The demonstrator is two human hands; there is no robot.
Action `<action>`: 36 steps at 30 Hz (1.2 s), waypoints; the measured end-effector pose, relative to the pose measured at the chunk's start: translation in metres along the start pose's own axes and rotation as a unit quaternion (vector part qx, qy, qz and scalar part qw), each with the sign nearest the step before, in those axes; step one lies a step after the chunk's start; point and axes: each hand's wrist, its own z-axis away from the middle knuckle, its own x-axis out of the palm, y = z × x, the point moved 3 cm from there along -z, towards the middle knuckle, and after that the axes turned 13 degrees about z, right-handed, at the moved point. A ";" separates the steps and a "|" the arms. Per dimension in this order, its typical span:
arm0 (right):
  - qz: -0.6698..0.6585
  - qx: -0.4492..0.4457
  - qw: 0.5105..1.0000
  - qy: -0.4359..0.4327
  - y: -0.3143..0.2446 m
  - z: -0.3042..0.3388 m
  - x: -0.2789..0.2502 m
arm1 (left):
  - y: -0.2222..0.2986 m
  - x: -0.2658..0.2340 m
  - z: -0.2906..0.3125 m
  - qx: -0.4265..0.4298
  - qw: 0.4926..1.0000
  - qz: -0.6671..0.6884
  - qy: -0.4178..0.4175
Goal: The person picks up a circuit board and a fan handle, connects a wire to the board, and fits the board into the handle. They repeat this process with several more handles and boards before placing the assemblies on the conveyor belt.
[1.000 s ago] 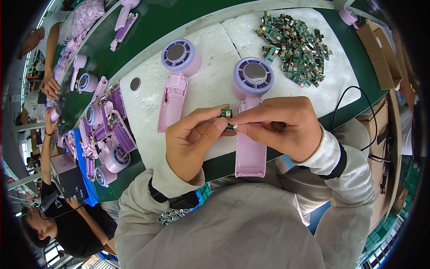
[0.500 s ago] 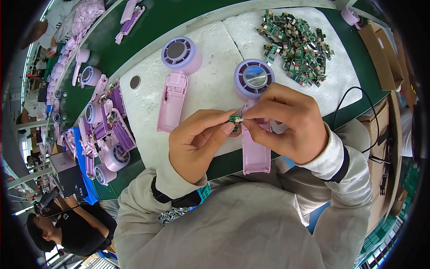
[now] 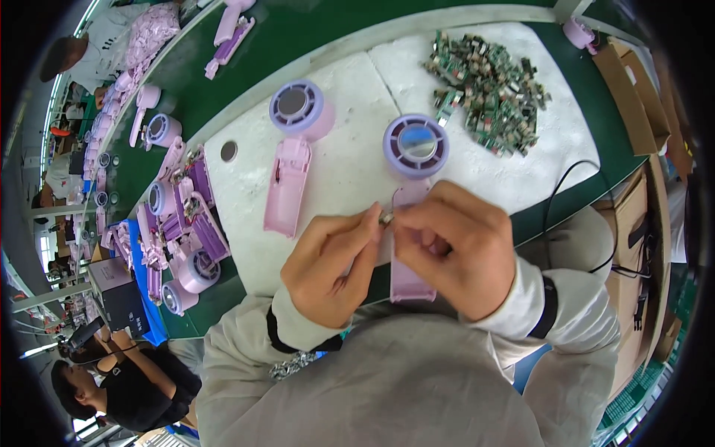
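Between my fingertips, over a pink handheld fan, is a small green circuit board [image 3: 385, 218], mostly hidden now. My left hand [image 3: 331, 264] pinches it between thumb and forefinger. My right hand [image 3: 458, 249] is closed at the board's right side, its fingertips on a small wire connector that is barely visible. A thin wire [image 3: 395, 197] curves up beside these fingertips. Beneath my right hand lies the fan's opened pink handle [image 3: 411, 283], its middle covered by the hand. Its round purple head [image 3: 415, 147], with a shiny centre disc, rests on the white foam board [image 3: 350, 175].
A second fan with opened handle [image 3: 288, 186] lies left of centre, near a loose round disc [image 3: 229, 151]. Many circuit boards [image 3: 495, 93] are heaped at the back right. Fan parts [image 3: 182, 223] pile up at the left. A black cable [image 3: 550, 205] loops at the right. A co-worker [image 3: 126, 380] sits lower left.
Both hands have come a little lower in the view, the right also leftward. The circuit board has turned and shows less of its green face. The whole scene has shifted slightly with the head.
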 end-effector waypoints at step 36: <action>0.143 0.073 0.980 0.116 0.116 -0.246 -0.084 | -0.067 0.066 -0.118 -0.003 0.996 -0.056 -0.072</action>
